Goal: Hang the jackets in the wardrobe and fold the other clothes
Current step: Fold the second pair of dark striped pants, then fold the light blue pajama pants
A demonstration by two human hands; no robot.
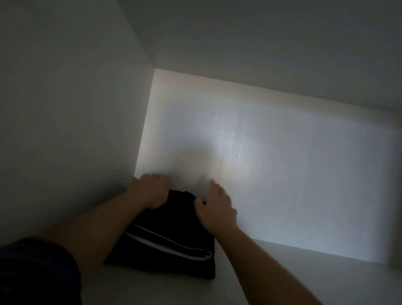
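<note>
- Folded black garment (174,228): lies flat on the wardrobe shelf (280,278), close against the left side panel (60,108). Its far end is near the back panel (295,164).
- White stripe (169,248): a pale band crosses the garment's near half on a slant, with a thinner light line just above it.
- Left hand (150,190): sits at the garment's far left corner. The fingers are curled over the far edge and the thumb lies on the top, gripping the cloth. The fingertips are blurred.
- Right hand (215,209): sits at the far right corner. The fingers are stretched fairly straight toward the back panel, and the thumb touches the garment's top edge. It grasps nothing.
- Forearms: both are bare and reach in from the near edge, one on each side of the garment.
- Dark sleeves (12,273): they show at the lower corners of the view.
- Top panel (261,32): white and in shade.
- Back panel: brightly lit at its middle, with a soft shadow just above the hands.
</note>
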